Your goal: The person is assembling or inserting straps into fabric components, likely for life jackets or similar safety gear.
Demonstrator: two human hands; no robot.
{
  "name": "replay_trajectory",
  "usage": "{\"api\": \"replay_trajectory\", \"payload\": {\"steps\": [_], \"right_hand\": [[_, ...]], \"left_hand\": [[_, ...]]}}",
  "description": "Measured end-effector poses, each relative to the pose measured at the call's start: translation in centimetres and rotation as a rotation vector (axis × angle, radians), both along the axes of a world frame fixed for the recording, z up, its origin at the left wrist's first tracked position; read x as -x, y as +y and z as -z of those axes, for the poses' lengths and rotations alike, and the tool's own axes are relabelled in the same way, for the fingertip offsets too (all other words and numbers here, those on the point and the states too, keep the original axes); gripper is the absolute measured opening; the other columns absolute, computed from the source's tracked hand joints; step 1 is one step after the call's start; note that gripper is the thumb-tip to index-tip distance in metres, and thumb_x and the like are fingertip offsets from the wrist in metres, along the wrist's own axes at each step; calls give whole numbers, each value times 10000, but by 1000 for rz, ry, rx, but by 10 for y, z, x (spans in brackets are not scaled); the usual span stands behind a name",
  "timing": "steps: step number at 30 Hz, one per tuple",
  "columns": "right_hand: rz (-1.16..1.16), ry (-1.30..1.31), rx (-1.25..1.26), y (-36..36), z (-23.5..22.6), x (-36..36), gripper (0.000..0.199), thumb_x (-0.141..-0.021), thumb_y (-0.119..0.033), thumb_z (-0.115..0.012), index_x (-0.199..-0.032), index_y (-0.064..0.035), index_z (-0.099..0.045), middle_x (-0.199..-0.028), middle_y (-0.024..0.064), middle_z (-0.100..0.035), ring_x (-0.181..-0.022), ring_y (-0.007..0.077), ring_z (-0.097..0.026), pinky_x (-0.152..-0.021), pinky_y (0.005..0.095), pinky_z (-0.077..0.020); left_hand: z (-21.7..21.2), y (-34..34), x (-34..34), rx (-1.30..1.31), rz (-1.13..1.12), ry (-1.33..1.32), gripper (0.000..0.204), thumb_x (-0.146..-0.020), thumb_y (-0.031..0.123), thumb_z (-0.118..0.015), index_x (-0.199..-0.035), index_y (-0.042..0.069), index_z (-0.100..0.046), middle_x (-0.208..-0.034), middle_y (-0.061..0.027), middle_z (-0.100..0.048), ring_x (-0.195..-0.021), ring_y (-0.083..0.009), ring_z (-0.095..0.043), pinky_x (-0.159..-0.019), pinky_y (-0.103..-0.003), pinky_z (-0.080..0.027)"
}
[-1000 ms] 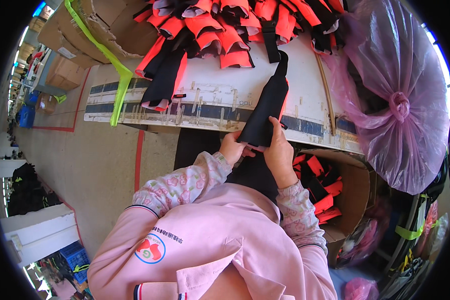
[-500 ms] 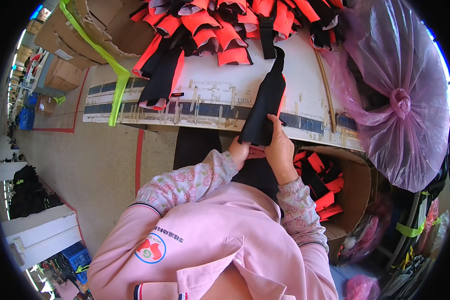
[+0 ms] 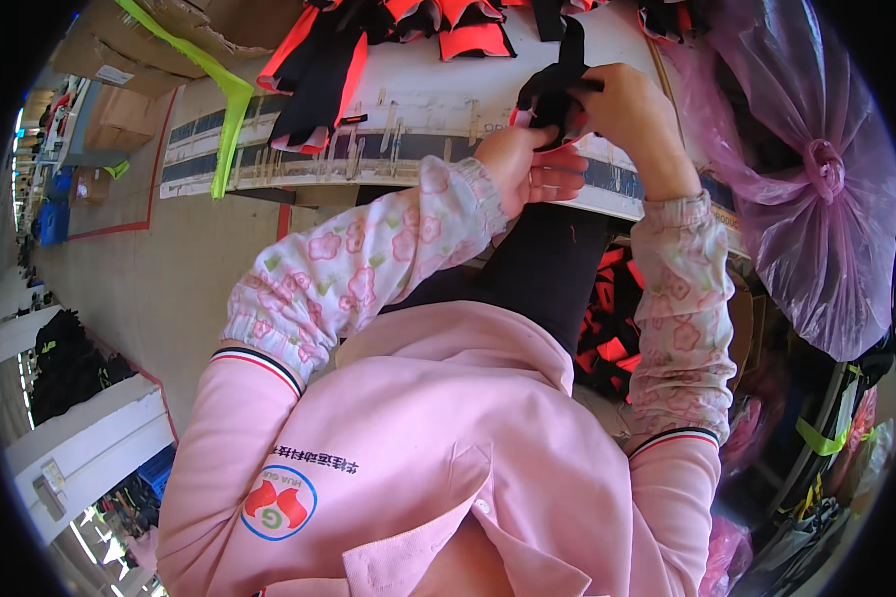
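A black fabric sleeve (image 3: 548,88) with orange lining and a black strap (image 3: 571,45) is held bunched above the near edge of the white table (image 3: 408,139). My left hand (image 3: 523,164) grips its lower edge, thumb on top and fingers beneath. My right hand (image 3: 627,104) closes on its upper right side, with the fingertips partly hidden in the folds. The strap runs away toward the far side of the table. More black and orange fabric sleeves (image 3: 473,40) lie heaped at the back, and one long sleeve (image 3: 314,99) lies apart to the left.
A neon yellow strip (image 3: 231,129) hangs over the table's left end, beside a cardboard box (image 3: 119,65). A large knotted purple plastic bag (image 3: 821,169) bulges at the right. Below the table on the right, orange and black pieces (image 3: 607,308) fill a box.
Both hands have moved up and away from my body with the sleeve. My right hand has shifted to its upper part, and the sleeve is now bunched instead of stretched out.
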State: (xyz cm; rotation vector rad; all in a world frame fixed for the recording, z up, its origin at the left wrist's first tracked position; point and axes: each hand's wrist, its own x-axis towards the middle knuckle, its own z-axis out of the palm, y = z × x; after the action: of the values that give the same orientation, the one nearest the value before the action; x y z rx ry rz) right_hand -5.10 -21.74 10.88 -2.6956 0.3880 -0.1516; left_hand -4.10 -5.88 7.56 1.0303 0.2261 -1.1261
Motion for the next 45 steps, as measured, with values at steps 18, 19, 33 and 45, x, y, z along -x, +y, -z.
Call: {"api": "replay_trajectory", "payload": {"steps": [18, 19, 33, 45], "right_hand": [[-113, -124, -148, 56, 77, 88, 574, -578, 112, -575, -1120, -60, -500, -1049, 186, -479, -875, 378, -564, -720, 417, -488], [-113, -125, -148, 56, 77, 88, 574, -578, 112, -575, -1120, -60, -500, -1049, 186, -479, -875, 378, -564, -720, 417, -488], [-227, -145, -184, 47, 74, 93, 568, -632, -36, -682, -1162, -42, -480, -1104, 166, -465, -881, 367, -569, -749, 410, -482], [-28, -389, 83, 65, 55, 31, 761, -815, -403, -597, -1324, 79, -301, -1374, 248, -321, -1314, 389, -235, -1070, 433, -216]], "left_hand": [[107, 34, 57, 33, -81, 80, 282, -940, 207, -422, -1105, -10, -496, -1016, -183, -604, -862, -331, -640, -739, -420, -554], [108, 35, 56, 100, -46, 84, 302, -944, 232, -418, -1114, -6, -493, -1009, -184, -609, -859, -326, -642, -748, -415, -551], [103, 40, 45, 145, 187, -137, 402, -926, 357, -463, -1183, 49, -471, -1037, -171, -607, -916, -313, -630, -847, -428, -509], [132, 23, 67, 185, -68, -186, 319, -963, 261, -383, -1168, 30, -464, -1050, -150, -609, -870, -302, -649, -832, -410, -510]]}}
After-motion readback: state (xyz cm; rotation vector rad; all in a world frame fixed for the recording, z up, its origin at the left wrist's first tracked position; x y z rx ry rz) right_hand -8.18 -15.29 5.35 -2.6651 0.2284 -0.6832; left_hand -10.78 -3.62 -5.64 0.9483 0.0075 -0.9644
